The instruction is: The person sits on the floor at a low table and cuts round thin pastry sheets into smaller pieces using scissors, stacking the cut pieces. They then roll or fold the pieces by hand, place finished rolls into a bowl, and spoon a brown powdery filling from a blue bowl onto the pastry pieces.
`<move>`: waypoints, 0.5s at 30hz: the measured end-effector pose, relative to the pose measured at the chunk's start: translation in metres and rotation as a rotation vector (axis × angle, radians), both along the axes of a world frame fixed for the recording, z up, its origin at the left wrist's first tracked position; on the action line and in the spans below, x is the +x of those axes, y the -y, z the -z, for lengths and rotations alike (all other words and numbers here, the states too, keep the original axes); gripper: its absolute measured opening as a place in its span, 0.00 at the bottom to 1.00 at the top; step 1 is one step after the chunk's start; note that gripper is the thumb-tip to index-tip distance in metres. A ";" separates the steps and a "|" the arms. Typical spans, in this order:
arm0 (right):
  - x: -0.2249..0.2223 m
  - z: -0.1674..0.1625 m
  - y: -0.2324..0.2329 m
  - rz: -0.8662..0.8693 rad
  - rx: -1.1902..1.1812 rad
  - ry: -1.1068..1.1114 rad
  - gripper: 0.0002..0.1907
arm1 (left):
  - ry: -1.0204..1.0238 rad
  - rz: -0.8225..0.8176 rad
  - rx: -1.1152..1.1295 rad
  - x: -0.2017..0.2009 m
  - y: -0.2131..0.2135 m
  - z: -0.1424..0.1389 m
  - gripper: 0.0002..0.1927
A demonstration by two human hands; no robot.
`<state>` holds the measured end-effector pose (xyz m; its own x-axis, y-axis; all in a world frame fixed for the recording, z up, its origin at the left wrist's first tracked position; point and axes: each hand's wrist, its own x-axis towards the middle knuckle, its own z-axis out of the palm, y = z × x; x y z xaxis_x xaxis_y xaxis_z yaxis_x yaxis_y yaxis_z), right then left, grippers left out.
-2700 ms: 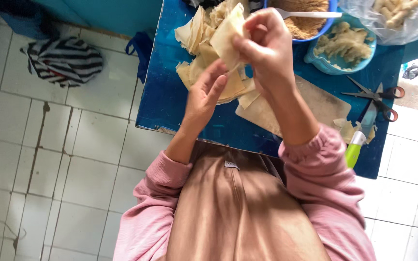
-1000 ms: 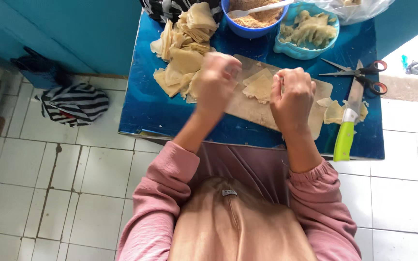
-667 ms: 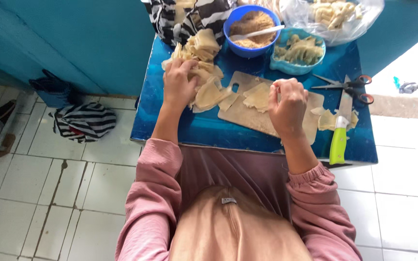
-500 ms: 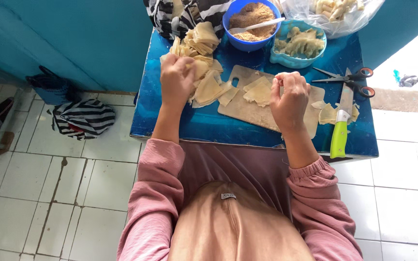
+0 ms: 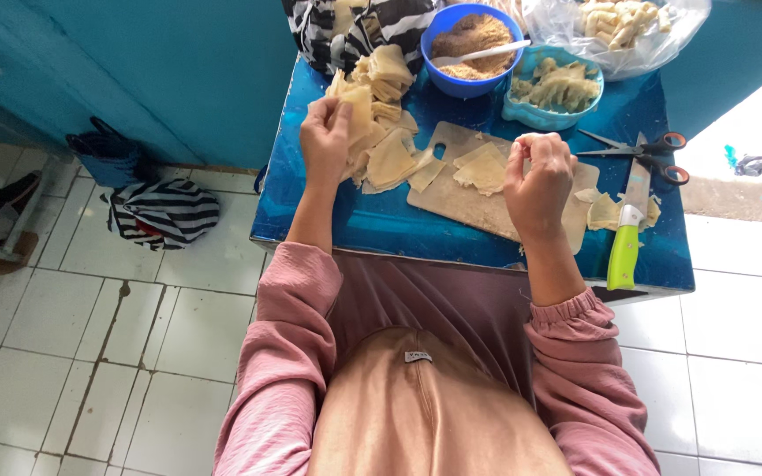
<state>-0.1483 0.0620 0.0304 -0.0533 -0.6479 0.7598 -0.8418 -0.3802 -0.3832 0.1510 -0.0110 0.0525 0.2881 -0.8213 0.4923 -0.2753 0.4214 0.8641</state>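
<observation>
My left hand (image 5: 326,141) reaches into a heap of pale thin wrapper sheets (image 5: 379,115) on the left of a small blue table (image 5: 381,220) and pinches one sheet between its fingers. My right hand (image 5: 538,181) hovers over a wooden cutting board (image 5: 478,198), fingers curled together; whether it holds anything is hard to see. A few torn wrapper pieces (image 5: 480,169) lie on the board just left of that hand.
A blue bowl of brown filling with a spoon (image 5: 469,37), a light blue dish of folded pieces (image 5: 556,86), a plastic bag of rolls (image 5: 615,26), scissors (image 5: 641,150) and a green-handled knife (image 5: 628,238) crowd the table. A striped bag (image 5: 162,211) lies on the tiled floor.
My left hand has gone from the raised wrapper near my right hand out to the heap at the left and taken hold of a sheet. My right hand came down over the board.
</observation>
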 end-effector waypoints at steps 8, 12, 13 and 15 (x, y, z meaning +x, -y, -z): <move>-0.002 0.004 0.000 0.024 0.007 0.036 0.02 | -0.209 0.044 -0.056 0.000 -0.006 -0.003 0.10; -0.002 0.003 0.000 0.029 0.023 0.025 0.02 | -0.610 0.212 0.136 0.003 -0.003 -0.006 0.11; -0.002 0.002 0.000 0.026 0.017 0.031 0.02 | -0.656 0.258 0.120 0.003 -0.003 -0.006 0.12; -0.001 0.001 0.000 0.023 0.007 0.045 0.02 | -0.746 0.352 0.090 0.002 -0.003 -0.007 0.15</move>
